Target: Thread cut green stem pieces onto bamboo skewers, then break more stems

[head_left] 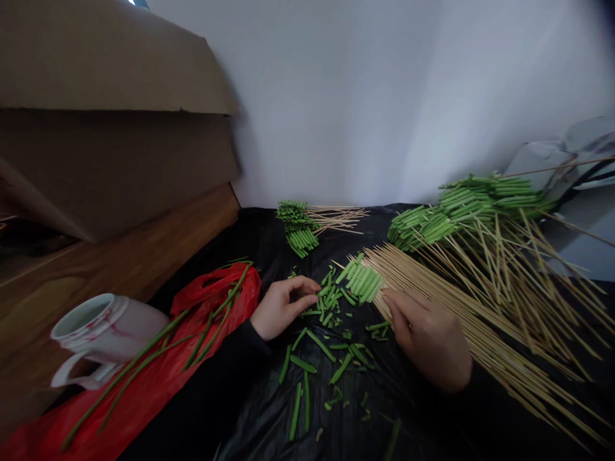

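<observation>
My left hand (287, 306) is at the left edge of a loose pile of cut green stem pieces (329, 298), its thumb and fingertips close together; what they hold, if anything, is too small to tell. My right hand (427, 336) has its thumb and forefinger pinched at the right end of a skewered row of green pieces (364, 280). That row lies over the upper-left end of a spread of bare wooden skewers (446, 301). More cut pieces (302, 365) are scattered on the black plastic sheet (259, 410) below and between my hands.
Finished-looking skewered green bundles lie at the back centre (300, 227) and back right (480, 205). On the left are a red plastic bag (192, 346) with long green stems, a white mug (115, 330) and a cardboard box (120, 160). A pale wall (336, 102) stands behind.
</observation>
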{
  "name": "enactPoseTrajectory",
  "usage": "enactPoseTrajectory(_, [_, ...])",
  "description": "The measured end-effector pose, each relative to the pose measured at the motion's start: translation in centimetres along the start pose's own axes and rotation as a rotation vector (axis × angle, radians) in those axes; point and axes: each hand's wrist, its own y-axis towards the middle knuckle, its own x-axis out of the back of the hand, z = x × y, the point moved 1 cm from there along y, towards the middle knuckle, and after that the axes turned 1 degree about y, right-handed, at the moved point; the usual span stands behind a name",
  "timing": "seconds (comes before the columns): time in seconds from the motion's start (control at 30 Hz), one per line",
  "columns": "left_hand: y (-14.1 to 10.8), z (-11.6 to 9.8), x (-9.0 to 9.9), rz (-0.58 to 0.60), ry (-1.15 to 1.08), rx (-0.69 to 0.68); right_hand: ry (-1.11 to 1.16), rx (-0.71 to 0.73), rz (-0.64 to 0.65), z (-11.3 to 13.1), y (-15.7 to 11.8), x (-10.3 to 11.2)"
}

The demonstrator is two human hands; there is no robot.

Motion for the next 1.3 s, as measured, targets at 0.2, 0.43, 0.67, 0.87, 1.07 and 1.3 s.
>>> enactPoseTrajectory(0.2, [0.2,0.5,0.4,-0.134,-0.693,0.3,0.071,0.042,0.023,0.9,-0.4,-0.1])
enactPoseTrajectory(0.43, [0.0,0.3,0.2,-0.099,-0.917,0.42,0.113,0.085,0.049,1.5,-1.1,-0.5])
enactPoseTrajectory(0.67, [0.0,0.3,0.0,-0.094,-0.932,0.415,0.091,0.115,0.03,1.8,-1.2,-0.5])
enactPoseTrajectory(0.87, [0.0,0.1,-0.1,-0.108,-0.936,0.425,0.111,0.103,0.061,1.7,-1.3,-0.7])
enactPoseTrajectory(1.07, [0.1,0.2,-0.1,-0.138,-0.943,0.431,0.087,0.104,0.049,1.9,-1.2,-0.6])
enactPoseTrajectory(1.3, [0.2,0.3,-0.1,-0.168,-0.952,0.435,0.099,0.112,0.04,1.9,-1.3,-0.6])
